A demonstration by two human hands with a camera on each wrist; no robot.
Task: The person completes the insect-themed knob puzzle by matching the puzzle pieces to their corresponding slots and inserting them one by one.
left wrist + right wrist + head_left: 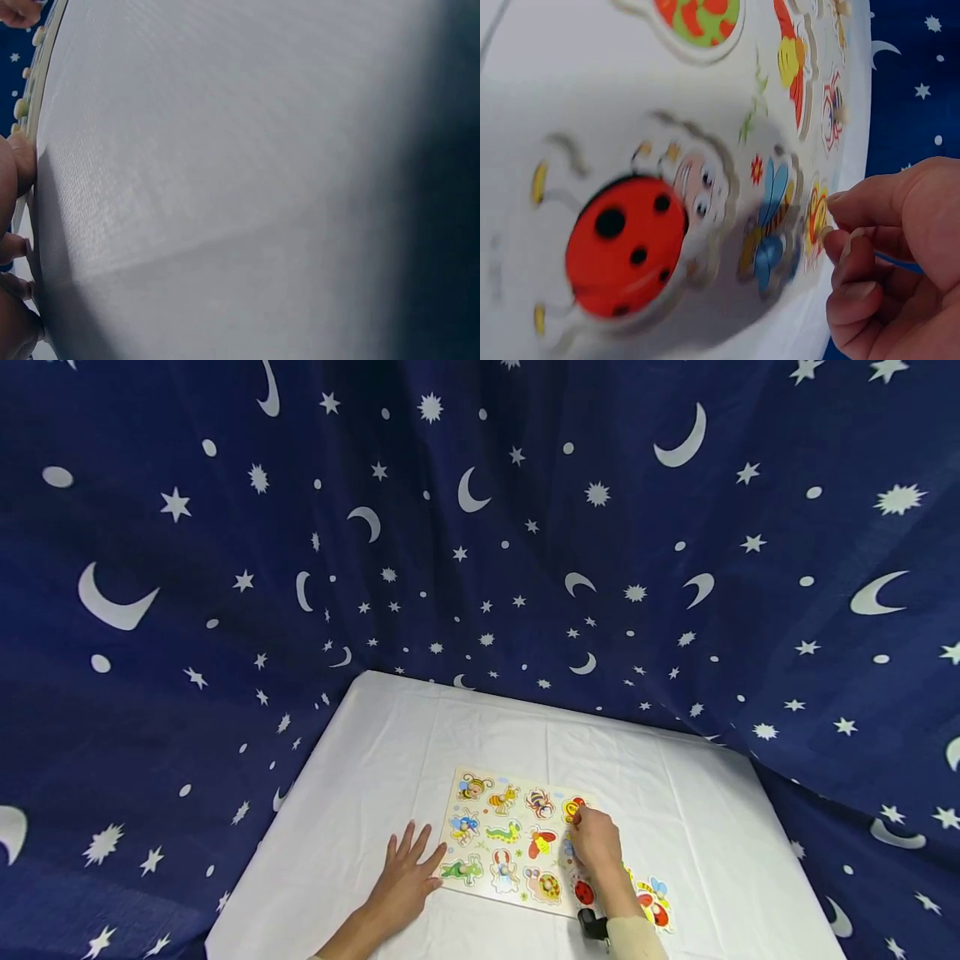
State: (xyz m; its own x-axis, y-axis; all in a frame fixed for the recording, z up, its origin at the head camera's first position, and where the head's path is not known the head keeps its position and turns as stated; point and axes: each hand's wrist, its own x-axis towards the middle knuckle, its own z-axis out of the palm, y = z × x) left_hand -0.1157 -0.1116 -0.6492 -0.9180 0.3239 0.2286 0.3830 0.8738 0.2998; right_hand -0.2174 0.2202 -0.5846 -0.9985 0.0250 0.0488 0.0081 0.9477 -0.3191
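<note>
A wooden peg puzzle board point(480, 836) with colourful insect pictures lies on the white cloth. At its far right corner my right hand point(596, 842) pinches a yellow and red puzzle piece point(573, 810) by its small knob. In the right wrist view, the thumb and fingertips meet at that piece point(817, 217), right at the board surface. My left hand point(405, 878) rests with spread fingers on the cloth, its fingertips at the board's left edge. The ladybug picture point(626, 247) and a blue-winged insect picture point(769, 232) sit in hollows nearer the right wrist.
Loose puzzle pieces point(653, 910) lie on the cloth right of the board, partly behind the right forearm. A white cloth point(480, 727) covers the table. Dark blue curtains point(420, 527) with moons and stars surround its back and sides.
</note>
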